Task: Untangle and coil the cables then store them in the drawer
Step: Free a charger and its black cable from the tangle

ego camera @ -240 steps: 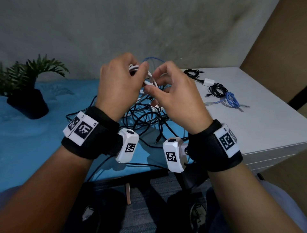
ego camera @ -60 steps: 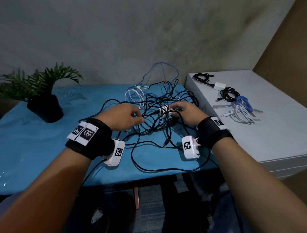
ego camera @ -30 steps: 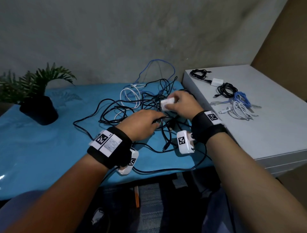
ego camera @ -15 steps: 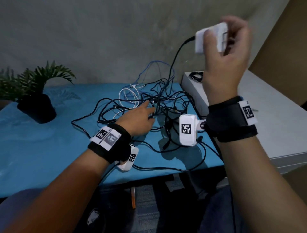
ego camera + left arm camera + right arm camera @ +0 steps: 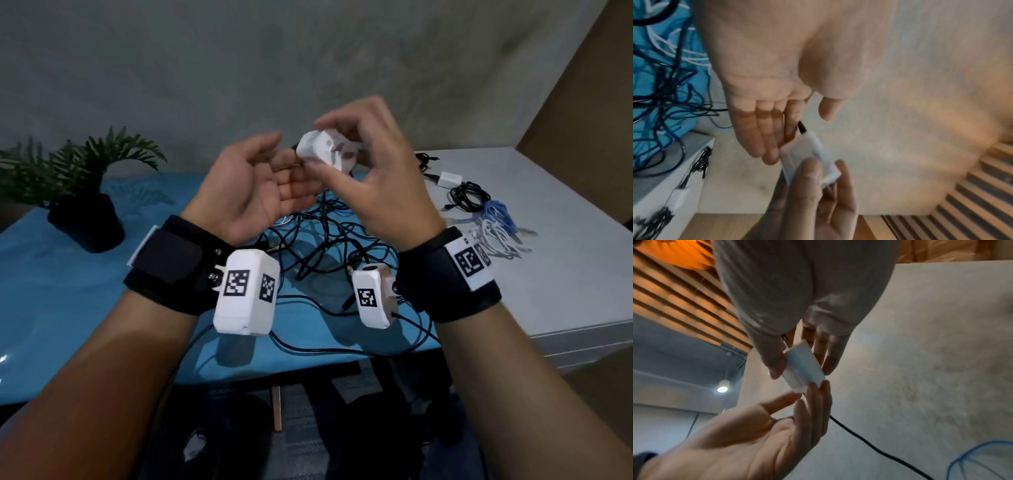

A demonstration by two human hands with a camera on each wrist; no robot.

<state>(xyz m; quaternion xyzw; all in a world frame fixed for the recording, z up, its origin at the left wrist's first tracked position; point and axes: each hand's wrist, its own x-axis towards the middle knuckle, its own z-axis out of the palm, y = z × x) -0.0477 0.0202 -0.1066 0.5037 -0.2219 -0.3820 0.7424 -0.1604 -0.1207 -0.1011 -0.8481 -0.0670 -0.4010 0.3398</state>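
My right hand (image 5: 342, 144) pinches a white charger adapter (image 5: 325, 154) between thumb and fingers, raised above the table. A black cable (image 5: 869, 446) runs from the adapter (image 5: 803, 368) down to the tangle of black cables (image 5: 325, 246) on the blue tabletop. My left hand (image 5: 287, 161) is palm up beside it, fingers straight, with fingertips (image 5: 813, 386) touching the adapter's end. In the left wrist view the adapter (image 5: 809, 155) sits just past my left fingers (image 5: 760, 129).
A white cabinet (image 5: 565, 274) on the right carries a black coil (image 5: 469, 200), a blue coil (image 5: 496, 214), a white coil (image 5: 496, 240) and another adapter (image 5: 450, 179). A potted plant (image 5: 85, 219) stands at the left.
My right hand has come down from high on the right to the centre with the adapter. My left hand has lifted off the tangle and turned palm up to meet it.
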